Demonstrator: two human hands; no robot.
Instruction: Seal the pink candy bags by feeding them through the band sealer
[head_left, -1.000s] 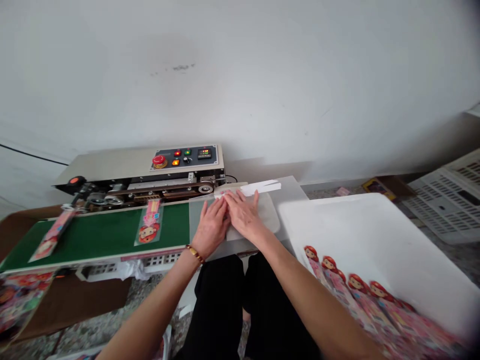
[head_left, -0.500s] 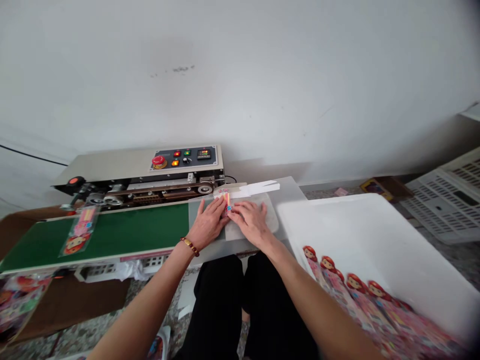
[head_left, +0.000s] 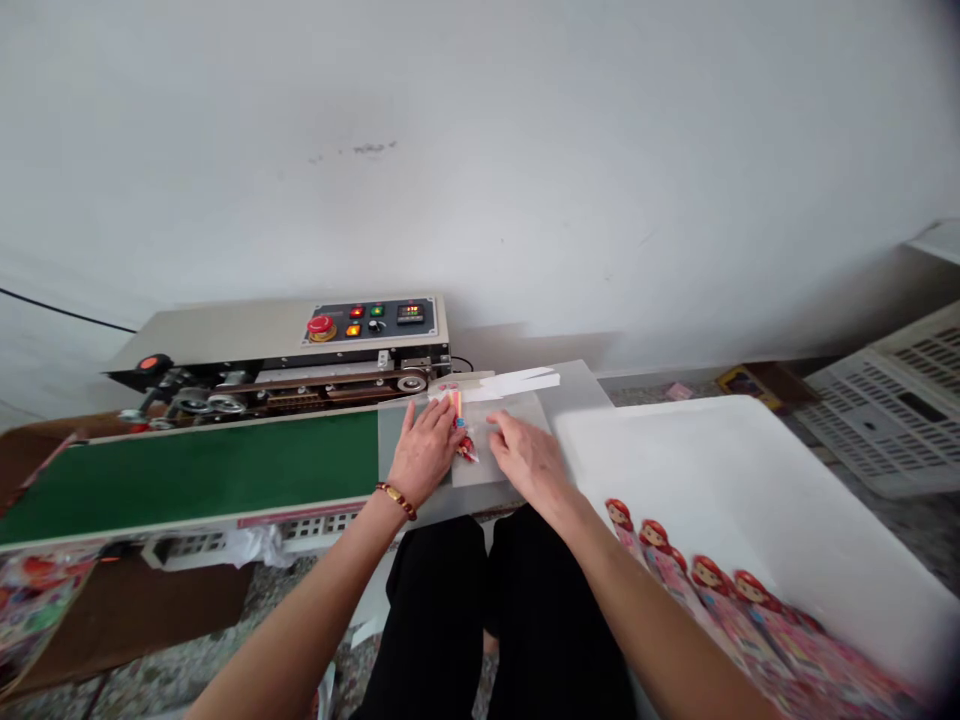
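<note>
A small clear packet (head_left: 466, 446) with a red-haired doll figure and pink and yellow pieces lies on the pale flat plate (head_left: 491, 468) at the right end of the sealing machine (head_left: 285, 335). My left hand (head_left: 427, 445) rests flat on the packet's left side, fingers stretched out and covering part of it. To the right, my right hand (head_left: 529, 455) is apart from the packet, its fingers loosely bent with nothing visible in them. White paper strips (head_left: 521, 382) lie just beyond the hands.
A green conveyor belt (head_left: 217, 465) runs left along the machine. At right stands a white bin (head_left: 675, 440) with several doll packets (head_left: 750, 610). White slatted crates (head_left: 877, 420) stand farther right. Below the belt at left is a brown box (head_left: 165, 620).
My right hand has drawn back to the right, off the packet, while my left hand stays on it. The sealed-looking packet on the green belt has travelled left to its far end.
</note>
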